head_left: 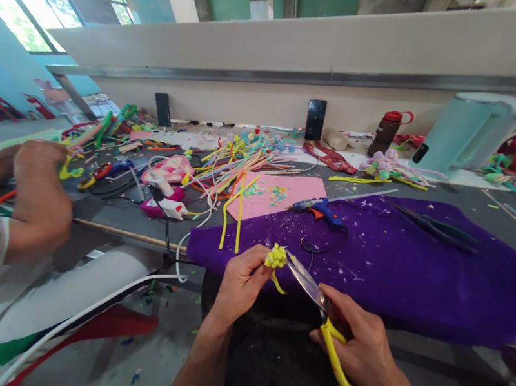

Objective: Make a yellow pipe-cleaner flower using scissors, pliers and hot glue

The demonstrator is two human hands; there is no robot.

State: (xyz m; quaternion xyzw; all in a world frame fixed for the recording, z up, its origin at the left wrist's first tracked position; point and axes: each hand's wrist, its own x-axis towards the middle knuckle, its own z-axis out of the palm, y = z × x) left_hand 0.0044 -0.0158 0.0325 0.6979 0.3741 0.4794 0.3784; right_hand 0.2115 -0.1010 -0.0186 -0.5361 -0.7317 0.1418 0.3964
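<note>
My left hand [241, 282] pinches a small yellow flower-like cluster [276, 256] that looks made of fuzzy craft stems, with a yellow stem hanging below it. In my right hand [357, 339] is a pair of scissors [309, 283] with yellow handles. The blade tips reach the right side of the cluster; whether they touch it I cannot tell. Both hands are over the near edge of a purple cloth [386, 278]. A blue glue gun [318, 210] lies on the cloth beyond them, and two yellow fuzzy stems [240, 216] lie to the left.
Pliers [433, 227] rest on the cloth at the right. A pink sheet [288, 188] with small scraps and a heap of coloured stems [249, 152] lie behind. A bottle [387, 134], a kettle [473, 136] and a phone [315, 120] stand farther back. Another person's arm [41, 198] works at left.
</note>
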